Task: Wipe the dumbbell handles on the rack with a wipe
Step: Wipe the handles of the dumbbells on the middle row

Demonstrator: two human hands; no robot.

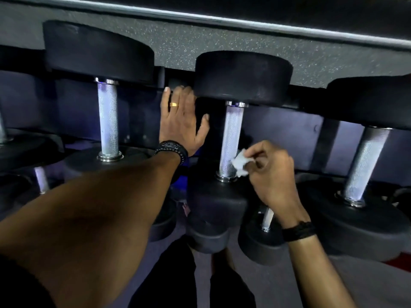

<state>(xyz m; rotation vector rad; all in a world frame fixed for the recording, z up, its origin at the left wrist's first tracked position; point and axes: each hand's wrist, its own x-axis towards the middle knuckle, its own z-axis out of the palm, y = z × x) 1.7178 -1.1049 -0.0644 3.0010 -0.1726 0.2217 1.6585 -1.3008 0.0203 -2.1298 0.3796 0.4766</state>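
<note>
While perhaps touching, wipe (240, 163) beside handle (230, 141), neighbouring dumbbells (108, 117) close.

One head-worn view — looking forward and down, close over the rack (295, 103).

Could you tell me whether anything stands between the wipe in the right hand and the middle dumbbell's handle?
Nothing visible does. The right hand pinches the wipe against the lower part of the middle handle. The left hand rests open on the rack, left of that handle and clear of it.
</note>
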